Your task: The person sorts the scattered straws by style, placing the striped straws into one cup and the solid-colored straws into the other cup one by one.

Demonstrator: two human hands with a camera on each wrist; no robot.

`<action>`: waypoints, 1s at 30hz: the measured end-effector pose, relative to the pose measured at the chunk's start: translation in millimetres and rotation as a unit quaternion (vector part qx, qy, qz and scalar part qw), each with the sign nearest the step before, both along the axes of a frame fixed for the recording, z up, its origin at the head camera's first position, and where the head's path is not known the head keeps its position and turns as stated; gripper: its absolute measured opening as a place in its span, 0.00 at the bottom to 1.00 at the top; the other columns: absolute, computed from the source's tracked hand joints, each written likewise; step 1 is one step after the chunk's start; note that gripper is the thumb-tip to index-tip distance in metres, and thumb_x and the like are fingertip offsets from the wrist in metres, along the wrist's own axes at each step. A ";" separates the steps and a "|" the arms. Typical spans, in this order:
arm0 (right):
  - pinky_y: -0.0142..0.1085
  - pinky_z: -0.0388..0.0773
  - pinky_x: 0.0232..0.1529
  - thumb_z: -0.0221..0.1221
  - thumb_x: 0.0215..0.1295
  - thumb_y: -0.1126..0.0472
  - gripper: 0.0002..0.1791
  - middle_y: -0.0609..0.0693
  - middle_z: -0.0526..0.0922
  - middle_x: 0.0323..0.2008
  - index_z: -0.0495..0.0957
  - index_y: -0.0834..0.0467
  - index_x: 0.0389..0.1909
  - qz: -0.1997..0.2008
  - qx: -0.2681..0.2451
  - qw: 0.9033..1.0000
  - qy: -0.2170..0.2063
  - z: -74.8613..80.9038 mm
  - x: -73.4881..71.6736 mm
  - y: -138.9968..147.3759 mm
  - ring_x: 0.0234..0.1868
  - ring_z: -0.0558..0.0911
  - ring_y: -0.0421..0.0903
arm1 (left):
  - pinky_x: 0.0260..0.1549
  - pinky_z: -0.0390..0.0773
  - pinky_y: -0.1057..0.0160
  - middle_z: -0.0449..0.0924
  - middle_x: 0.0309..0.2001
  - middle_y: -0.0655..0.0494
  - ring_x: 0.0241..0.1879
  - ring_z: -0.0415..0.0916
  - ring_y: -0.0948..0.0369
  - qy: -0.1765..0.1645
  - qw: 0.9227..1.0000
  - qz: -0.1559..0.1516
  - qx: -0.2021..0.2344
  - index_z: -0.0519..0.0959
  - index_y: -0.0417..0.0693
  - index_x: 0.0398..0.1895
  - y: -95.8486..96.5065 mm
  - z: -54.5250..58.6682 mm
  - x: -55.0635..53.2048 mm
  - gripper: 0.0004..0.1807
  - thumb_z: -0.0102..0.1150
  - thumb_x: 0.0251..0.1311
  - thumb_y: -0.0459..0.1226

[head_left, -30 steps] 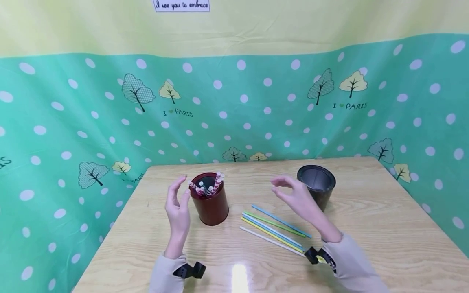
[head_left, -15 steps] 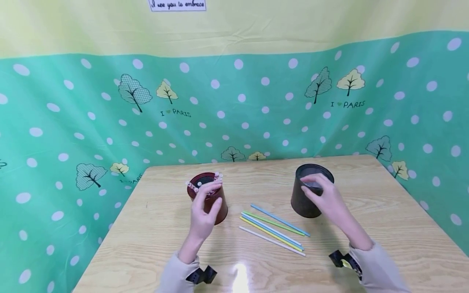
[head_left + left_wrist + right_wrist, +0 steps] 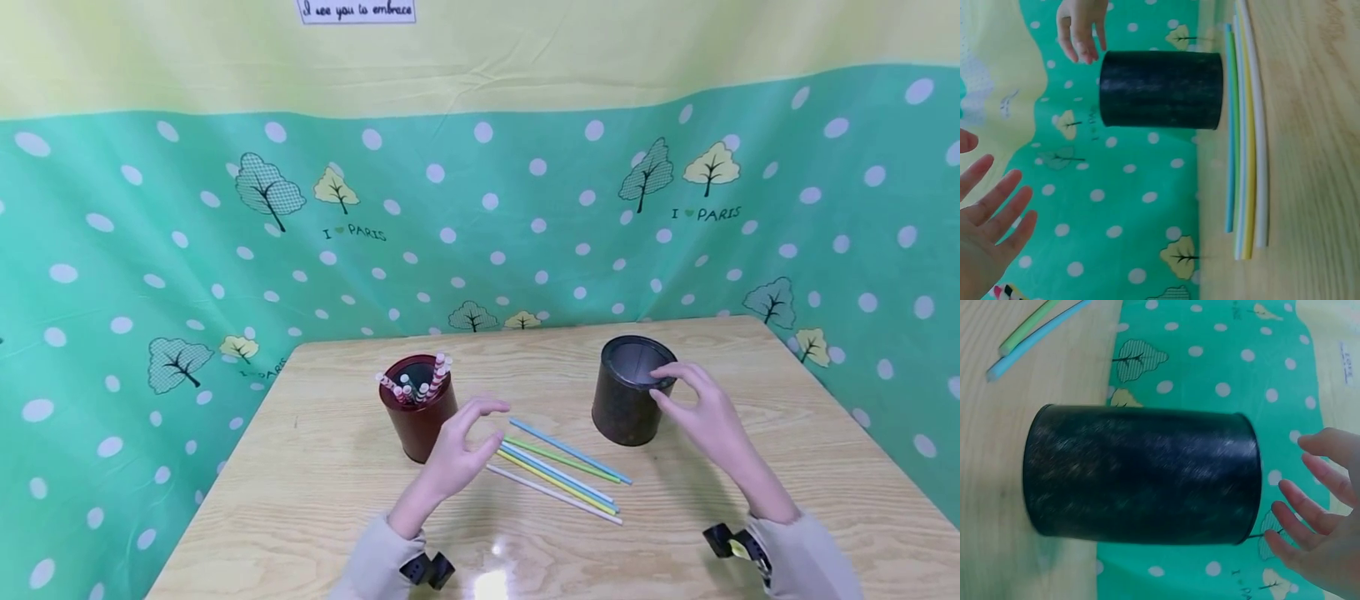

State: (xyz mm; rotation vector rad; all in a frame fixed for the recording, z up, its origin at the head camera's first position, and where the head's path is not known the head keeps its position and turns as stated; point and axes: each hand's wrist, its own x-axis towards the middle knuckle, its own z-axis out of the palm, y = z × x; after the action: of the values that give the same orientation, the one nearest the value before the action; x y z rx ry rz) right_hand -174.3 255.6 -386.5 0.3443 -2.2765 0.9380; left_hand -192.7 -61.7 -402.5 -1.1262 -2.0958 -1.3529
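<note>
My left hand [image 3: 459, 450] hovers with fingers bent and spread, holding nothing, over the left ends of several plain straws [image 3: 558, 492] in blue, green, yellow and white. Beside it stands a dark red can [image 3: 420, 429] with several red-and-white striped straws [image 3: 437, 379] poking out. My right hand [image 3: 705, 417] reaches toward the rim of a black can [image 3: 628, 408], thumb and fingers apart. In the right wrist view this black can [image 3: 1141, 475] shows scuffed sides, and the fingers [image 3: 1307, 506] are spread just beyond its rim.
A light wood table [image 3: 330, 517] carries everything. Behind it hangs a green and yellow curtain [image 3: 480, 208] with white dots and printed trees. Each sleeve has a small black camera [image 3: 731, 546] strapped at the wrist.
My left hand has swept right, from the red can's left side past its front to the straws. My right hand has moved right to the black can's right rim. Cans and straws stay put.
</note>
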 end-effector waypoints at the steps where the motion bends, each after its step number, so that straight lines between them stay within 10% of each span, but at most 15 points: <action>1: 0.14 0.55 0.48 0.61 0.45 0.75 0.15 0.56 0.77 0.37 0.76 0.65 0.37 -0.001 -0.002 1.000 -0.003 -1.7 0.1 2.0 0.44 0.69 0.36 | 0.44 0.71 0.56 0.77 0.41 0.45 0.44 0.72 0.52 -0.005 1.000 0.000 -0.013 0.74 0.35 0.42 0.8 -1.4 0.0 0.16 0.57 0.46 0.23; 5: 0.15 0.55 0.48 0.62 0.49 0.71 0.15 0.55 0.76 0.39 0.76 0.64 0.40 -0.011 -0.009 1.000 -0.019 -7.4 0.8 8.9 0.47 0.66 0.29 | 0.46 0.70 0.60 0.77 0.42 0.53 0.46 0.72 0.58 -0.035 0.997 -0.009 -0.068 0.74 0.41 0.43 3.1 -7.0 -0.6 0.14 0.56 0.51 0.29; 9: 0.31 0.61 0.55 0.61 0.52 0.66 0.15 0.56 0.75 0.43 0.76 0.63 0.42 -0.016 -0.024 0.999 -0.047 -16.2 -2.5 17.5 0.51 0.69 0.43 | 0.47 0.69 0.62 0.76 0.42 0.56 0.46 0.71 0.61 -0.067 0.990 -0.027 -0.119 0.75 0.45 0.43 6.1 -11.2 0.0 0.12 0.55 0.54 0.34; 15: 0.28 0.56 0.58 0.63 0.50 0.55 0.19 0.41 0.74 0.51 0.76 0.44 0.46 -0.021 -0.030 0.999 -0.018 -115.1 -63.2 81.4 0.56 0.67 0.39 | 0.48 0.69 0.64 0.76 0.42 0.57 0.46 0.71 0.62 -0.114 0.973 -0.040 -0.198 0.75 0.45 0.42 13.7 -17.9 2.8 0.11 0.56 0.54 0.36; 30: 0.35 0.59 0.58 0.61 0.52 0.50 0.17 0.34 0.71 0.52 0.75 0.36 0.45 -0.039 -0.048 0.995 -0.076 -135.2 -68.5 92.1 0.57 0.64 0.34 | 0.43 0.69 0.72 0.75 0.40 0.63 0.43 0.71 0.68 -0.147 0.938 -0.046 -0.312 0.76 0.50 0.41 23.0 -43.7 -3.5 0.12 0.58 0.52 0.39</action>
State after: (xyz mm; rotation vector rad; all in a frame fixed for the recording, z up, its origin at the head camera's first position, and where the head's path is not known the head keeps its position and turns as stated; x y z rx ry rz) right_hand -242.8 347.7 -521.6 0.1462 -2.3524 1.0621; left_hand -196.1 -38.7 -446.2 -1.3280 -2.8468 -0.9483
